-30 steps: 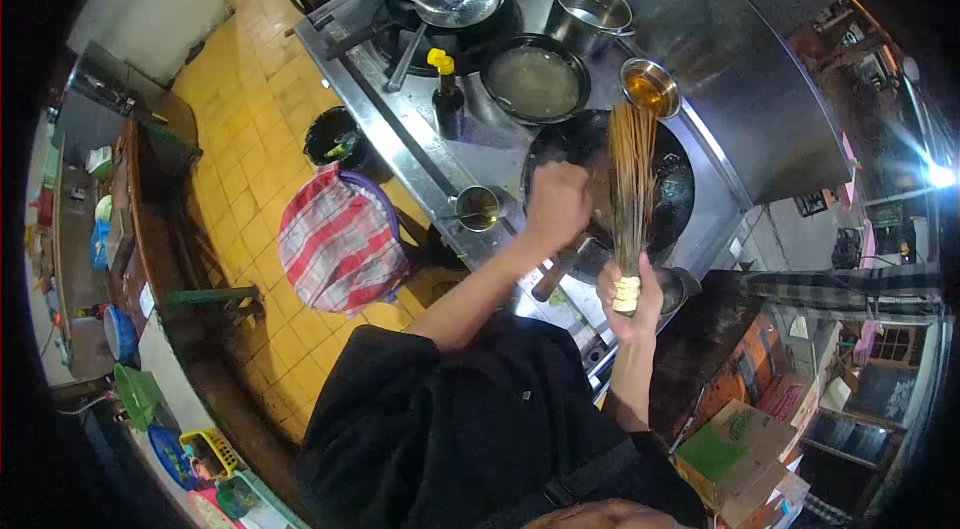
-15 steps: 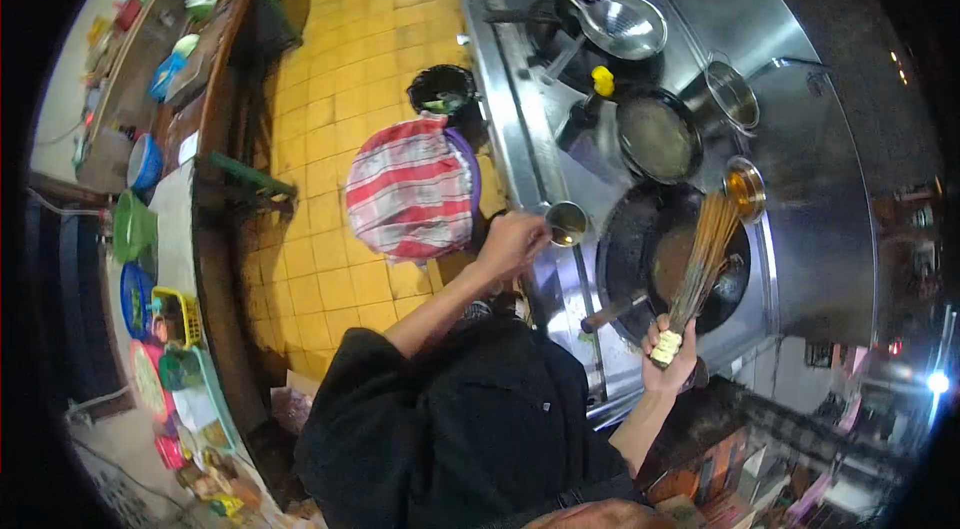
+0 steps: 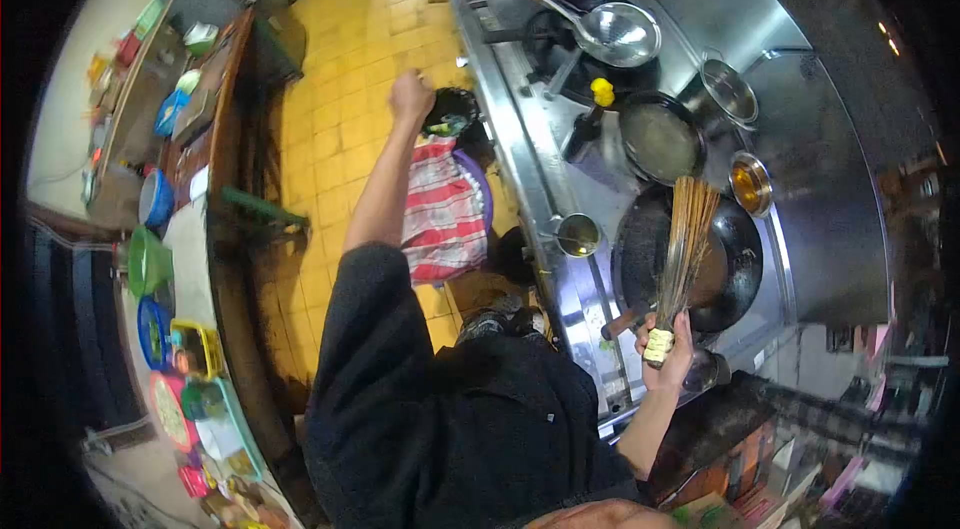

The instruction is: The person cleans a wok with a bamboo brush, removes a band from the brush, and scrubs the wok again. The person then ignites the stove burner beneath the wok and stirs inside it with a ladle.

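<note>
Brown stick brush (image 3: pixel 692 239), handle in right grip (image 3: pixel 679 354), bristles over wok (image 3: pixel 742 254)

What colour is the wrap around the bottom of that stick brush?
The wrap is pale yellow; it shows best in the head view.

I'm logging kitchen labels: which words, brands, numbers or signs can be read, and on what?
None can be read.
Dark, yellow-capped bottle: any label too blurred.
Pale-yellow band around the brown stick bundle: any print too small.
Small pale mark on the black cloth shirt: too small.
</note>
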A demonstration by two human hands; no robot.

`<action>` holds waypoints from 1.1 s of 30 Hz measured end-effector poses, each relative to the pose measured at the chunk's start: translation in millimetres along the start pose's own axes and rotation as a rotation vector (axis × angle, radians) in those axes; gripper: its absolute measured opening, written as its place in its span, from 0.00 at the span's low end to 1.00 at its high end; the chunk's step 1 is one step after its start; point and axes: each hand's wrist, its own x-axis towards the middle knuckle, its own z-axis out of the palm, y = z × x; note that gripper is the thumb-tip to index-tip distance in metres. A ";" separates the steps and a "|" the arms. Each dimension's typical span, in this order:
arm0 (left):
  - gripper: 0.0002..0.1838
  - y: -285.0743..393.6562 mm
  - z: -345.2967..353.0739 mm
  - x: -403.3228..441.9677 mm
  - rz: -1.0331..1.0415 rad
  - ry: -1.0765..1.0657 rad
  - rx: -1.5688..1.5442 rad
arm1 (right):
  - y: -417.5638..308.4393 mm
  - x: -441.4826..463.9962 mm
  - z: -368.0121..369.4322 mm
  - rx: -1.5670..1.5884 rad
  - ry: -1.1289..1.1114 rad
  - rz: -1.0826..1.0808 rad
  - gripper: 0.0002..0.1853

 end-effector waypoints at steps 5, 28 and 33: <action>0.10 73.4 -8.8 -99.5 0.245 -0.289 -0.599 | 2.7 -4.9 -26.1 0.281 0.075 0.028 0.21; 0.22 323.8 -111.7 -350.8 0.359 -1.323 -1.006 | -24.4 -7.4 -34.2 0.036 0.146 -0.325 0.26; 0.22 318.6 -100.0 -341.7 0.378 -1.485 -0.961 | -18.0 -0.1 -37.3 -0.008 0.191 -0.374 0.26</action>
